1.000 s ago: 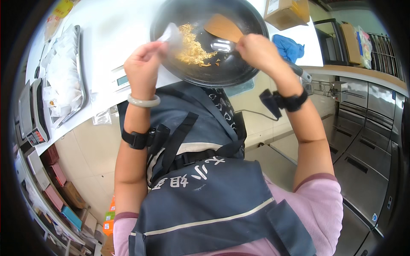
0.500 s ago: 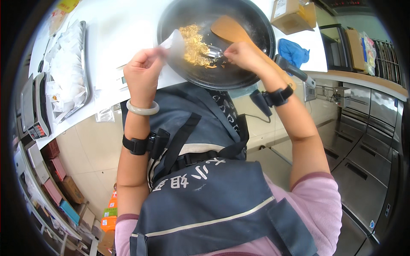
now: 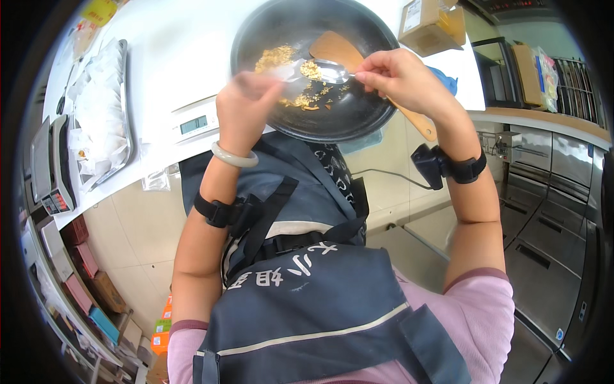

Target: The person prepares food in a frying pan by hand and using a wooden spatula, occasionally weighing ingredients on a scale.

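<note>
My right hand (image 3: 403,77) pinches the handle of a small metal scoop (image 3: 335,73), which carries a heap of yellowish crumbly bits. The scoop's tip is at the mouth of a thin white pouch (image 3: 289,70). My left hand (image 3: 246,109), slightly smeared by motion, grips that pouch by its edge. Both are over a large black wok (image 3: 358,121). In the wok lie more of the golden loose bits (image 3: 275,59), with some scattered crumbs. A wooden spatula (image 3: 334,48) rests in it too, its handle running out under my right hand.
On the left, a metal tray (image 3: 131,137) holds many white pouches (image 3: 99,121). A scale (image 3: 193,125) with a small display sits at the table's near edge, another scale (image 3: 54,169) further left. A cardboard box (image 3: 432,29) and blue cloth (image 3: 446,78) are right of the wok.
The scoop has come up from the bits, now loaded, and turned toward the pouch. My left hand has moved right and down with the pouch. The heap in the wok looks smaller.
</note>
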Demonstrator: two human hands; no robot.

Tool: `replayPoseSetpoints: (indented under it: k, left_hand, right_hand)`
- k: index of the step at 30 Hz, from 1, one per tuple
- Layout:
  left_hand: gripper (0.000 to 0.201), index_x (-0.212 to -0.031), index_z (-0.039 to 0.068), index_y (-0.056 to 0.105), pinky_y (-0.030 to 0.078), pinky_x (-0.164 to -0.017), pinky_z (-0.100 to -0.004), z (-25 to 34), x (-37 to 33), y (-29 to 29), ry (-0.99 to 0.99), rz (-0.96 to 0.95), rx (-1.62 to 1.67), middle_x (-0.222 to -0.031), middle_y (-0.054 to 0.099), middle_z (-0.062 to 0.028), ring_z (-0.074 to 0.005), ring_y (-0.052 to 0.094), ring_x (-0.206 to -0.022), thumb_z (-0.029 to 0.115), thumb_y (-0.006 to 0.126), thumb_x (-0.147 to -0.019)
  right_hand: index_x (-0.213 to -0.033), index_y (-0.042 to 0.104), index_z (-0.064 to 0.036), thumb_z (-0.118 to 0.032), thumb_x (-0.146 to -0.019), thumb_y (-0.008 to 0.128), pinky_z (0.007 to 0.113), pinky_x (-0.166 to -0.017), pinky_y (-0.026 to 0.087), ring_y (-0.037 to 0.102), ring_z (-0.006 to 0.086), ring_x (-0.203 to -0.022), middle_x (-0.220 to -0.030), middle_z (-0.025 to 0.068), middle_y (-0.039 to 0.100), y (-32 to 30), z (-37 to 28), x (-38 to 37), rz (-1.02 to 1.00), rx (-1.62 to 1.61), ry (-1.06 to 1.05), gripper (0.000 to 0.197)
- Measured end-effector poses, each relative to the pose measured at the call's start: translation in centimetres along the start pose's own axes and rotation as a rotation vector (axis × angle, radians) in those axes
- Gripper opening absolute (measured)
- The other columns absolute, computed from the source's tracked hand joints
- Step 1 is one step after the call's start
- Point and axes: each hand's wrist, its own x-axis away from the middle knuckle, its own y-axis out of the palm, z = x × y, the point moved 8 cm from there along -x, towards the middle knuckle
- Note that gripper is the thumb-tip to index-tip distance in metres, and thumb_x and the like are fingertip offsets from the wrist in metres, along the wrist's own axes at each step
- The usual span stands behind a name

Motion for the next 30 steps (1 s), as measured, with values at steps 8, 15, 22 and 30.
replayPoseSetpoints:
  k: [8,15,22,30]
  left_hand:
    - [0.006,-0.08,-0.005,0.066,0.046,-0.06,-0.0159,1.3,0.5,1.3,0.073,-0.034,-0.042,-0.079,0.061,-0.0041,-0.005,0.057,-0.067,0.0,0.069,-0.077]
    - [0.011,-0.088,-0.003,0.065,0.045,-0.06,-0.0155,-0.8,0.6,1.2,-0.047,-0.063,-0.044,-0.083,0.063,-0.0042,-0.0052,0.057,-0.068,0.002,0.068,-0.08]
    - [0.02,-0.094,-0.002,0.066,0.045,-0.069,-0.0219,-1.7,-1.8,-8.7,-0.151,0.266,0.344,-0.086,0.065,-0.0053,-0.0104,0.057,-0.074,0.008,0.07,-0.078]
    - [0.022,-0.09,-0.001,0.067,0.042,-0.059,-0.0171,-12.2,-6.0,-16.6,-0.041,0.117,-0.656,-0.077,0.062,0.0003,-0.0042,0.051,-0.067,0.017,0.072,-0.078]
  right_hand:
    - [-0.075,0.066,-0.0016,-0.013,-0.073,0.061,0.035,-0.057,0.05,0.063,0.0281,-0.065,-0.07,0.015,0.063,0.4,-6.5,0.5,0.215,0.747,-0.388,0.012]
    - [-0.072,0.061,-0.0058,-0.01,-0.074,0.057,0.036,-0.058,0.048,0.06,0.0269,-0.067,-0.071,0.0099,0.059,0.1,-9.9,3.4,0.439,0.941,-0.42,0.006]
    - [-0.082,0.068,-0.0056,-0.019,-0.08,0.059,0.041,-0.07,0.049,0.062,0.0327,-0.079,-0.079,0.0165,0.065,0.1,3.4,0.8,0.334,0.407,0.013,0.017]
    - [-0.083,0.069,-0.0056,-0.018,-0.079,0.06,0.04,-0.073,0.049,0.063,0.0328,-0.081,-0.081,0.0174,0.065,5.4,8.9,-1.3,0.2,0.259,0.2,0.016]
